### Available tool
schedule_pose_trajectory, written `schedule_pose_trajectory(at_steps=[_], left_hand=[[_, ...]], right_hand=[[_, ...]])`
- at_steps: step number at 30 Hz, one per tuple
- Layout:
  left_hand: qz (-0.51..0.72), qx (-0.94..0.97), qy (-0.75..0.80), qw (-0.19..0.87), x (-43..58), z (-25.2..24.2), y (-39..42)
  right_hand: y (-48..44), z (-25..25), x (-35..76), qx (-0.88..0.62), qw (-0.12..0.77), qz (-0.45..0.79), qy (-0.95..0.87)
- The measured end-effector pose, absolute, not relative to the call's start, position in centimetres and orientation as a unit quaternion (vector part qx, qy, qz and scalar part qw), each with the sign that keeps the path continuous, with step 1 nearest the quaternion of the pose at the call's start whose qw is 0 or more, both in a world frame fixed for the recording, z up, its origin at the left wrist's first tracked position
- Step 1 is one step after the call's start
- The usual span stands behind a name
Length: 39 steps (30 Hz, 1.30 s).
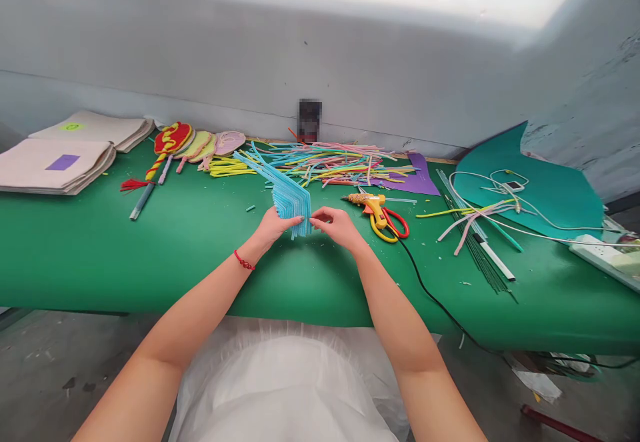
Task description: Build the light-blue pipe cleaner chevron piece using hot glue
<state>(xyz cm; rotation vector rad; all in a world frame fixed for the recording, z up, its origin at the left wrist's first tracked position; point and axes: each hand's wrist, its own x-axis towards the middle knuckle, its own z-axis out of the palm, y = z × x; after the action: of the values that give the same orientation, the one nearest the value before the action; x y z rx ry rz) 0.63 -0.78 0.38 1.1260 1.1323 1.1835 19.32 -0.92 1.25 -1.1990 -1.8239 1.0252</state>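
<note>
A fan-like panel of light blue pipe cleaners (pixel 293 195), bent and set side by side, is held up above the green table. My left hand (pixel 275 227) grips its lower left part, thumb across the front. At the lower right edge, my right hand (pixel 334 225) pinches with thumb and forefinger, touching the last strand. The long ends of the panel fan out to the upper left. Behind it lies a loose heap of coloured pipe cleaners (pixel 345 162). To the right of my right hand are a yellow hot glue gun (pixel 375 210) and red-and-yellow-handled scissors (pixel 400 223).
Fabric stacks (pixel 55 165) lie at the far left, beside finished fan shapes (pixel 173 139). A purple sheet (pixel 415 175) and a teal sheet (pixel 540 182) lie at the right, with white cables, thin green wires (pixel 480 255) and a power strip (pixel 605 259). The glue gun's black cord (pixel 425 289) crosses the table's front edge.
</note>
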Motion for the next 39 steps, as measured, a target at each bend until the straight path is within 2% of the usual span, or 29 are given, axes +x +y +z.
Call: schedule_pose_trajectory(at_steps=[16,39], left_hand=[[0.472,0.531,0.52,0.475,0.5,0.4,-0.9],[0.46,0.551,0.514,0.469,0.4,-0.3,-0.6]], right_hand=[[-1.3,2.2,19.7,-0.457,0.321,0.462,-0.688],[-1.1,1.3,19.1,-0.438,0.328,0.462,-0.697]])
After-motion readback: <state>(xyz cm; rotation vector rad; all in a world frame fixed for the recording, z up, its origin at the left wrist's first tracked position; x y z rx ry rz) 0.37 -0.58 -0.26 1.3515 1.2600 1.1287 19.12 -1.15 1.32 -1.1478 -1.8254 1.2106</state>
